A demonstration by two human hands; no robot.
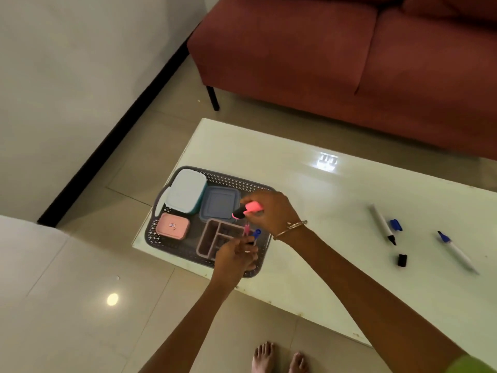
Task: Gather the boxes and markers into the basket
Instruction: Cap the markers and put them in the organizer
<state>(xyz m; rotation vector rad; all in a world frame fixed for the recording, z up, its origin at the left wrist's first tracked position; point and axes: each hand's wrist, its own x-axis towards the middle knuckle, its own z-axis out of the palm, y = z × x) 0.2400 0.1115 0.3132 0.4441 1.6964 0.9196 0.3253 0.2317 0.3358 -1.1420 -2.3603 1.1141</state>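
I am pinching a blue marker [255,235] in my left hand [236,261] over the basket [161,239], while my right hand [271,211] fingers are gripping a pink highlighter [248,209] above the boxed compartments; two uncapped markers [383,224] are waiting farther along the worktop [309,162].

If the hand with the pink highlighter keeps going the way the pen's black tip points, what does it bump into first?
Probably the blue-grey lidded box in the basket. The right hand aims the pink highlighter down-left toward it, though depth is hard to judge.
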